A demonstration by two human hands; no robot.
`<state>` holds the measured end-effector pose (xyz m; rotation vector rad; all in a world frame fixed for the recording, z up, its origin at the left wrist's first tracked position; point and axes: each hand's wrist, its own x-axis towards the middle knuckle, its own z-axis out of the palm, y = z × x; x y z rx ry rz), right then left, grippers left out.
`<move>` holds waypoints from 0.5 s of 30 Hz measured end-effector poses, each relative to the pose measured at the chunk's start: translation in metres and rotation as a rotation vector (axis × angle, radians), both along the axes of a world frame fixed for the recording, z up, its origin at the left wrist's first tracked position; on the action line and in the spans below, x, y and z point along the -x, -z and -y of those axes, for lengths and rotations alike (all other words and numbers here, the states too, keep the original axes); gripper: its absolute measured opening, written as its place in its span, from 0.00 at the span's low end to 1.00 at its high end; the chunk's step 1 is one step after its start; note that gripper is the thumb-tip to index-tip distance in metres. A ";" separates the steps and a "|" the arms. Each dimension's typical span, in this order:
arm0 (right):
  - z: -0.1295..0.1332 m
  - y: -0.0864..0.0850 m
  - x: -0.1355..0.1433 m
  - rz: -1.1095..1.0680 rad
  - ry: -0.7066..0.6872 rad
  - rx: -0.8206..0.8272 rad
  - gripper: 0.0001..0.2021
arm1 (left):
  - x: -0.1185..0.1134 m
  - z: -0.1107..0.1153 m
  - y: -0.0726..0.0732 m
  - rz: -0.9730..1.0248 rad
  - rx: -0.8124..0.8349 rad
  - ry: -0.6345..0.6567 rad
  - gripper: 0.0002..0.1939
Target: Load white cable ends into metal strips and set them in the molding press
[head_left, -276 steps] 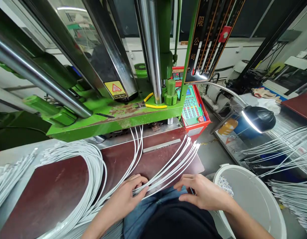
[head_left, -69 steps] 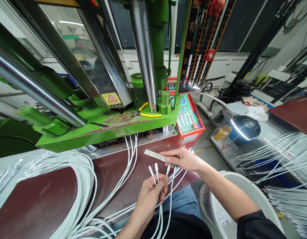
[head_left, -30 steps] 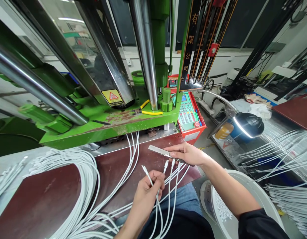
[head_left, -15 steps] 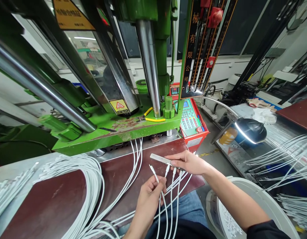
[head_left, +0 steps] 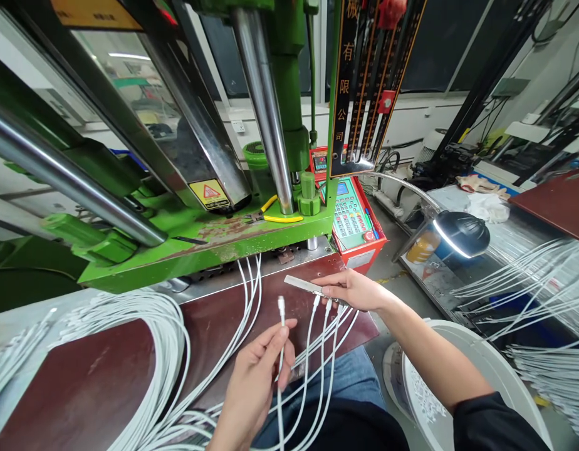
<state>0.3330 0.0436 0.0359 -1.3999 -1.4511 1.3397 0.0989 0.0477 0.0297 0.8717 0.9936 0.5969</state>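
A single white cable [head_left: 282, 310] stands nearly upright over the surface [head_left: 214, 326], its plug end pointing up and its length dropping toward the person's lap. The left hand [head_left: 259, 369] has it just below the plug, the grip closed with thumb and fingers pinching the cord. Just beside it, to the right, the right hand [head_left: 350, 291] holds a flat metal strip [head_left: 302, 284] by one end, its grip closed around that end, while the other end sticks out bare over the surface. Three other cables [head_left: 323, 351] rise to the near edge of the strip by the right fingers; whether their plugs are seated in it cannot be told. More white cords [head_left: 250, 288] run from the surface in under the green press [head_left: 214, 250], on whose ledge yellow-handled pliers [head_left: 282, 218] lie. A thick loop of cables [head_left: 162, 338] spreads over the left part of the surface. Beyond the right hand are a red-framed control panel [head_left: 351, 216], a lit black lamp [head_left: 463, 233] and, lower, a pale bin [head_left: 500, 382] near small white pieces [head_left: 423, 401].
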 end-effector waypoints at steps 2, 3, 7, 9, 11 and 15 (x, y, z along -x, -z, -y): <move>0.000 0.000 0.000 -0.018 -0.008 -0.005 0.23 | 0.003 -0.001 0.000 -0.021 0.014 0.121 0.22; 0.000 -0.001 0.000 -0.031 -0.018 -0.008 0.24 | 0.003 -0.002 0.001 -0.020 0.017 0.154 0.22; 0.001 -0.005 0.004 -0.060 -0.052 -0.009 0.23 | 0.001 -0.007 0.008 0.011 -0.024 0.152 0.21; 0.001 -0.007 0.006 -0.023 -0.054 -0.015 0.22 | 0.000 -0.008 0.011 0.002 -0.056 0.147 0.20; 0.001 -0.008 0.007 0.015 -0.062 -0.026 0.21 | -0.001 -0.009 0.011 -0.010 -0.079 0.144 0.19; 0.000 -0.007 0.009 0.031 -0.068 -0.035 0.21 | -0.002 -0.008 0.011 -0.007 -0.075 0.117 0.19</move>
